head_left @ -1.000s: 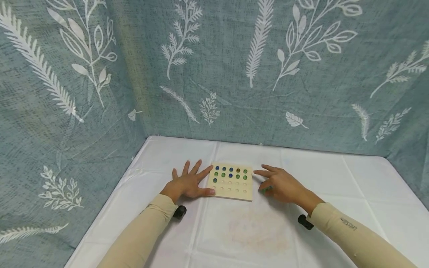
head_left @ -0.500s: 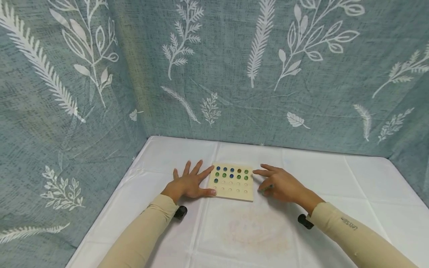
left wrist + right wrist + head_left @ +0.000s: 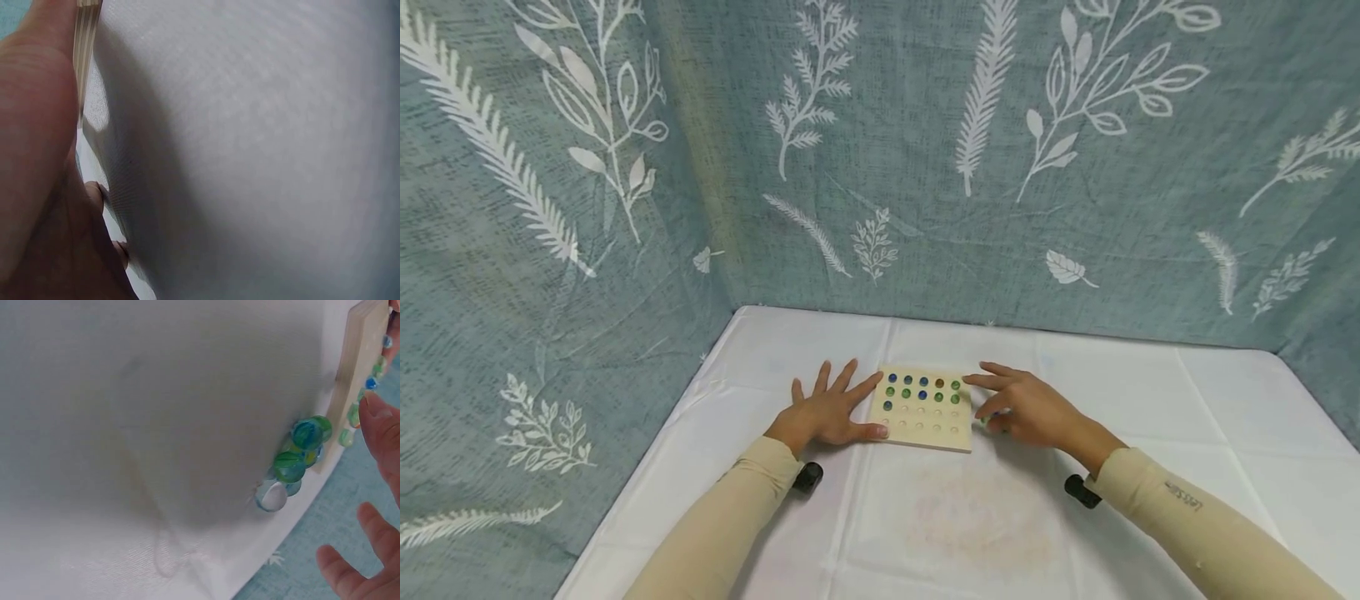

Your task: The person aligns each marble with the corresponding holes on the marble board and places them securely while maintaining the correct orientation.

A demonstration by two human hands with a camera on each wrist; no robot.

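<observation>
A pale wooden board (image 3: pixel 928 432) with rows of round hollows lies on the table. Blue, green and brownish marbles fill its two far rows, and one blue marble (image 3: pixel 888 406) sits in the third. My left hand (image 3: pixel 823 417) rests at the board's left side with fingers spread, the index finger and thumb touching its edge. My right hand (image 3: pixel 1033 408) hovers at the right side, fingers loosely bent, the foremost fingertip near the far right marble. Beneath it a cluster of green, blue and clear marbles (image 3: pixel 290 467) lies beside the board; no marble shows in its grip.
The table (image 3: pixel 955 533) is covered with a white cloth. Behind it and at the left hangs a blue-green curtain (image 3: pixel 917 167) with white leaf prints. A black wrist camera (image 3: pixel 808 477) is on the left wrist, another black wrist camera (image 3: pixel 1082 492) on the right.
My right hand has shifted slightly left, so its foremost fingertip now reaches over the board's right edge. My left hand holds its place, and the marbles on the board stay as they were.
</observation>
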